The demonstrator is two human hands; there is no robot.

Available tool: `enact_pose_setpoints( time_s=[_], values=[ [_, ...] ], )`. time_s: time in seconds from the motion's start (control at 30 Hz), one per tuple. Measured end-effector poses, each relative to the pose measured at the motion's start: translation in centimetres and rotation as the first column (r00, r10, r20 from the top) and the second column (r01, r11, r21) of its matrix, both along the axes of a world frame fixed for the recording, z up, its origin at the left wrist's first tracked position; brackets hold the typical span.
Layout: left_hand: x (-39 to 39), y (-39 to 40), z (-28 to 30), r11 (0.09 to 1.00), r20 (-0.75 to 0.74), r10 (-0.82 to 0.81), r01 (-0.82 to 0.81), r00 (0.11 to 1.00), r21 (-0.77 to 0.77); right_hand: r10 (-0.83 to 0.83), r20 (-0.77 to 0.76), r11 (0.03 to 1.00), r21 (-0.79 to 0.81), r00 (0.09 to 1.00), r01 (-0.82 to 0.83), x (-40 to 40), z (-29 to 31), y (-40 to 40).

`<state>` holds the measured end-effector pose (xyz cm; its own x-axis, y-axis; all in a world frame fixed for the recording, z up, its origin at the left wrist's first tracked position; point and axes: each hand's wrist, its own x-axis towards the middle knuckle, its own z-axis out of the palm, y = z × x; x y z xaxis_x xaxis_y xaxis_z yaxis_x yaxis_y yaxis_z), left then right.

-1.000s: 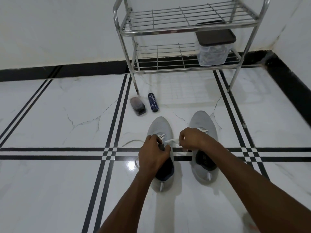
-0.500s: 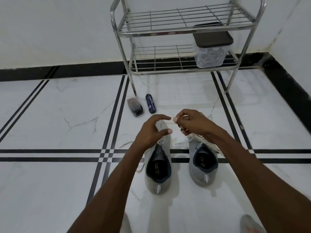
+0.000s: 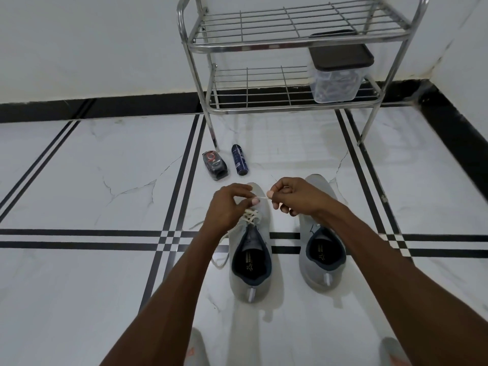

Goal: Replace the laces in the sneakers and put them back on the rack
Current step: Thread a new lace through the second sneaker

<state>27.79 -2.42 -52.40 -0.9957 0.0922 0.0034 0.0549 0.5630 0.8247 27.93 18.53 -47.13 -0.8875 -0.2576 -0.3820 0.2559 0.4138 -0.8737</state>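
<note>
- Sneakers in pale grey knit with dark navy linings stand side by side on the white marble floor (image 3: 79,180) at the lower centre of the frame, toes pointing up the frame; the left sneaker (image 3: 250,262) straddles a pair of black inlay stripes, and the right sneaker (image 3: 320,249) sits just beside it.
- A cream flat lace (image 3: 249,216) is criss-crossed through the lower eyelets of the left sneaker, and its loose tail trails onto the floor on that shoe's left side.
- The left hand (image 3: 227,207) hovers over the toe of the left sneaker, fingers curled, pinching the lace between thumb and forefinger.
- The right hand (image 3: 293,195) pinches the other end of the same short stretch of lace, which runs taut between the two hands.
- A chrome wire two-tier rack (image 3: 295,35) stands against the wall at the upper centre.
- A clear plastic box with a black lid (image 3: 336,75) rests on the rack's lower shelf, at its right end.
- A dark blue spray can (image 3: 239,159) and a small dark polish container with a red label (image 3: 215,165) lie on the floor by the rack's front left leg, above the sneakers.
</note>
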Motion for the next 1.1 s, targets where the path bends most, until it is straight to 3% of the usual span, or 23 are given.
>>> enact_pose_setpoints(
  time_s=[0.07, 0.1, 0.2, 0.27, 0.43, 0.6, 0.7, 0.87, 0.97, 1.1],
  values=[
    [-0.1, -1.2, -0.4, 0.977, -0.055, 0.200, -0.203, 0.978, -0.069, -0.001, 0.002, 1.000, -0.010, 1.000, 0.001, 0.0, -0.2, -0.1],
    [0.0, -1.5, -0.4, 0.977, -0.062, 0.198, -0.202, 0.978, -0.066, -0.004, 0.003, 1.000, -0.017, 1.000, 0.004, 0.0, -0.3, -0.2],
    [0.5, -0.2, 0.6, 0.997, 0.023, -0.070, 0.069, 0.997, 0.044, -0.023, 0.005, 0.999, -0.041, 1.000, 0.024, -0.3, -0.5, -0.8],
    [0.5, 0.8, 0.8, 0.991, -0.001, -0.130, 0.130, 0.992, 0.040, -0.030, 0.013, 0.998, -0.053, 0.999, 0.030, -0.4, -0.5, -1.2],
    [0.8, -0.8, -0.6, 0.986, -0.012, 0.167, -0.167, 0.986, -0.017, 0.042, 0.028, 0.994, -0.099, 0.999, -0.039, 0.0, -0.2, -1.3],
    [1.6, -1.5, -1.4, 0.976, -0.005, 0.213, -0.213, 0.977, -0.038, 0.171, 0.019, 0.978, -0.124, 0.985, -0.168, 0.4, -0.5, -1.8],
    [2.8, -1.7, -1.0, 0.973, -0.031, 0.203, -0.205, 0.979, -0.106, 0.120, 0.011, 0.986, -0.120, 0.993, -0.117, 0.6, -1.1, -2.2],
    [4.2, -2.4, -1.0, 0.995, 0.319, -0.027, 0.055, 0.947, -0.080, 0.075, -0.179, 0.991, 0.119, 0.981, -0.054, 0.4, -2.0, -3.0],
    [4.6, -2.4, -1.4, 0.990, 0.334, -0.032, 0.075, 0.942, -0.117, 0.099, -0.227, 0.976, 0.211, 0.969, -0.051, 0.5, -2.6, -3.7],
    [4.6, -2.6, -1.6, 1.000, 0.287, 0.021, -0.018, 0.958, -0.011, 0.189, -0.274, 0.926, 0.370, 0.943, -0.078, 1.0, -3.7, -4.6]
  ],
)
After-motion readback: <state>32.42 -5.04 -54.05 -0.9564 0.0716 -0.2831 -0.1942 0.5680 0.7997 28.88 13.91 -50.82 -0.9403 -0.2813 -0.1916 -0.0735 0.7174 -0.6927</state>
